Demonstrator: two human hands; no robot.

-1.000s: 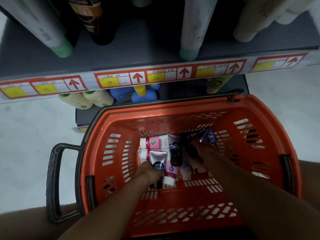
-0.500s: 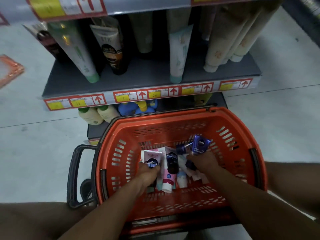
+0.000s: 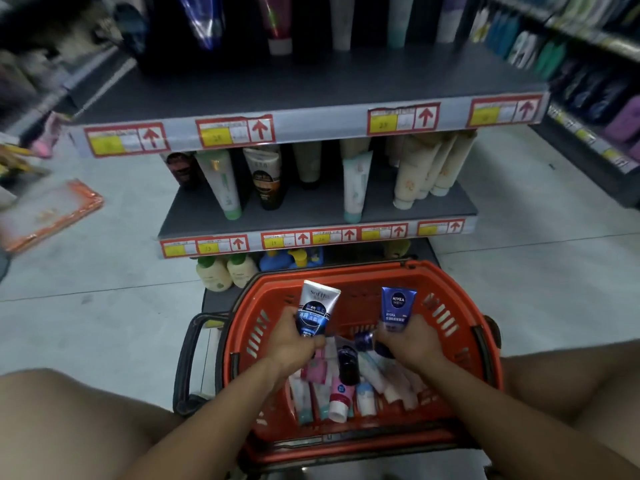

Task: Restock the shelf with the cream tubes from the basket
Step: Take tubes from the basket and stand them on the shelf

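Over the basket, left hand grips white tube, right hand blue tube.

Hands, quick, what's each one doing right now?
Left hand: grips a white and blue cleanser tube.
Right hand: grips a blue Nivea Men tube.

Pale tiled floor, dim aisle light

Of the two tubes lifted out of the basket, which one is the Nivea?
The dark blue tube gripped by the right hand; its label reads NIVEA MEN. The left hand holds a white-topped tube with a blue lower label instead.
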